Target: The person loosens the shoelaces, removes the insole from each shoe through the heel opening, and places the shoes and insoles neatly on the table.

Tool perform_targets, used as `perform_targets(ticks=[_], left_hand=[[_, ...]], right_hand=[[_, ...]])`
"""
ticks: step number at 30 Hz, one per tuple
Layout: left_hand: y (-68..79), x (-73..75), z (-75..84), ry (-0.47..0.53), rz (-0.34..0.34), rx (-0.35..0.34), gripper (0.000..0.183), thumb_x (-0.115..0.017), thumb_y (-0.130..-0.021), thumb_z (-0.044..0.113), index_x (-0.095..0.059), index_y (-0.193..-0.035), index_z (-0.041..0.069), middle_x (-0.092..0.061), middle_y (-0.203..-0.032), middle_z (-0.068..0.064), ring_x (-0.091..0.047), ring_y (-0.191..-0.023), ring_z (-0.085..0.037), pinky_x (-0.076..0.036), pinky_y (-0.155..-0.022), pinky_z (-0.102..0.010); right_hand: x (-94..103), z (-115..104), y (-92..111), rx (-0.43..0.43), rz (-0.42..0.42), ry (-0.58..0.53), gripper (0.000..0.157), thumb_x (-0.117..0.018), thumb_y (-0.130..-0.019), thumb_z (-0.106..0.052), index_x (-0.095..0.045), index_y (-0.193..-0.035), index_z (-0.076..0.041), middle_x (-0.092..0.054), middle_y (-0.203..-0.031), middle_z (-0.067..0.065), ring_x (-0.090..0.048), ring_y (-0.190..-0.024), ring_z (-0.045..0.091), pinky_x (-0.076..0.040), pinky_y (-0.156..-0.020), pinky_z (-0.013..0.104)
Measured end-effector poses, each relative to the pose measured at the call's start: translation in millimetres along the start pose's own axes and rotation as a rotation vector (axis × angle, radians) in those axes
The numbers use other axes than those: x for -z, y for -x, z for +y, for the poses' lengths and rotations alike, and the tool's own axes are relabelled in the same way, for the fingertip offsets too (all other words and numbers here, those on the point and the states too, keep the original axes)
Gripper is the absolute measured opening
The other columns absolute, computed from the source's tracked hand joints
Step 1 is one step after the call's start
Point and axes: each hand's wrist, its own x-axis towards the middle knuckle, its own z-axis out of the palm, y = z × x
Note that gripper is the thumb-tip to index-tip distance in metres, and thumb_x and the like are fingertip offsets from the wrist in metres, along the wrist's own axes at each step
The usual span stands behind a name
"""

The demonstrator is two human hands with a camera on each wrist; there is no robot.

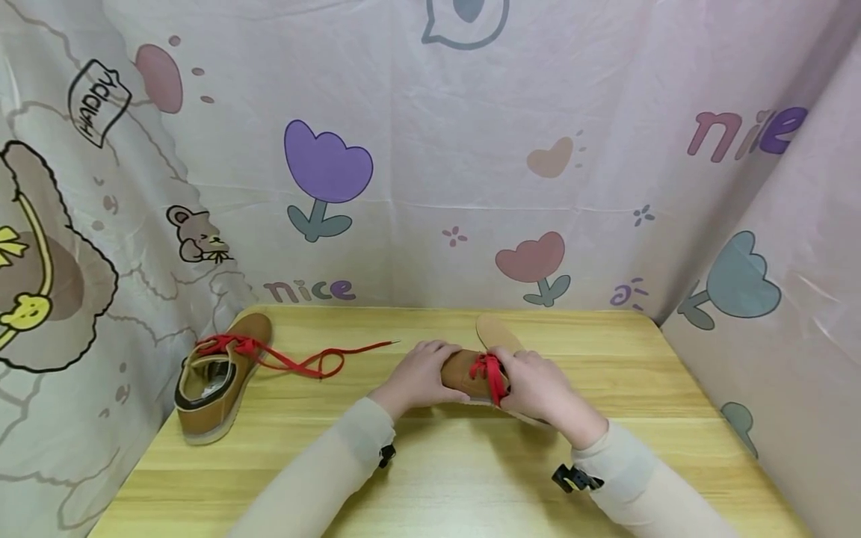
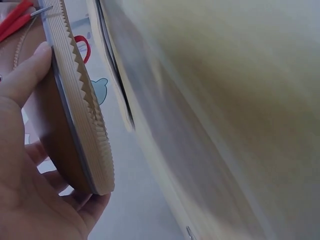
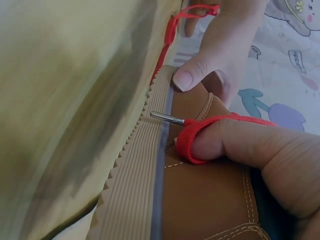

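Near the middle of the table (image 1: 430, 471), a brown shoe (image 1: 463, 371) sits between a person's two hands, its toe toward the left. The left hand (image 1: 417, 376) wraps the toe, thumb pressed on the near side just above the pale ridged sole, fingers curled round the front and far side. The left wrist view shows the toe raised off the wood; whether the heel touches it, I cannot tell. The right hand (image 1: 540, 386) grips the shoe farther back, thumb against the near side and fingers over the top, though their tips are hidden. A red lace (image 1: 495, 379) loops about that thumb, and its metal end (image 3: 167, 118) hangs across the edge of the sole. Just behind the shoe lies a flat tan insole (image 1: 495, 332), partly hidden by the right hand. At the table's left edge stands another brown shoe (image 1: 232, 394), its red lace trailing across the wood. A printed curtain (image 1: 430, 164) hangs behind.
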Motion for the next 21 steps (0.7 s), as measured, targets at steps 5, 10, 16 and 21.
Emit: perform_targets(ticks=[5, 10, 16, 21], left_hand=[[12.6, 3.8, -3.3, 0.007, 0.003, 0.028, 0.094, -0.079, -0.071, 0.068, -0.050, -0.147, 0.021, -0.052, -0.143, -0.004, -0.045, -0.133, -0.029, -0.040, -0.108, -0.050], [21.7, 5.8, -8.1, -0.004, 0.007, 0.043, 0.094, -0.080, -0.071, 0.066, -0.051, -0.146, 0.018, -0.053, -0.143, -0.006, -0.046, -0.132, -0.031, -0.041, -0.108, -0.050], [32.8, 8.7, -14.4, -0.002, 0.009, 0.068, 0.092, -0.082, -0.071, 0.064, -0.051, -0.146, 0.019, -0.054, -0.142, -0.007, -0.046, -0.132, -0.032, -0.040, -0.108, -0.051], [42.0, 9.9, -19.7, 0.021, 0.007, 0.087, 0.092, -0.083, -0.071, 0.062, -0.053, -0.144, 0.015, -0.054, -0.140, -0.008, -0.047, -0.131, -0.032, -0.040, -0.108, -0.051]], right_hand=[[-5.9, -7, -3, 0.040, 0.012, 0.000, 0.072, -0.088, -0.065, -0.026, -0.058, -0.130, -0.021, -0.061, -0.081, -0.001, -0.058, -0.075, 0.021, -0.050, -0.063, 0.038], [-12.2, -15, -6, 0.070, 0.014, 0.010, 0.072, -0.088, -0.065, -0.030, -0.059, -0.130, -0.022, -0.060, -0.079, -0.003, -0.058, -0.075, 0.020, -0.048, -0.064, 0.035], [-19.8, -23, -10, 0.086, -0.002, 0.002, 0.073, -0.088, -0.067, -0.031, -0.058, -0.133, -0.020, -0.064, -0.088, 0.001, -0.060, -0.079, 0.024, -0.049, -0.064, 0.037], [-24.5, -30, -13, 0.115, -0.007, 0.000, 0.071, -0.088, -0.067, -0.032, -0.057, -0.131, -0.021, -0.061, -0.084, -0.001, -0.059, -0.076, 0.022, -0.048, -0.062, 0.035]])
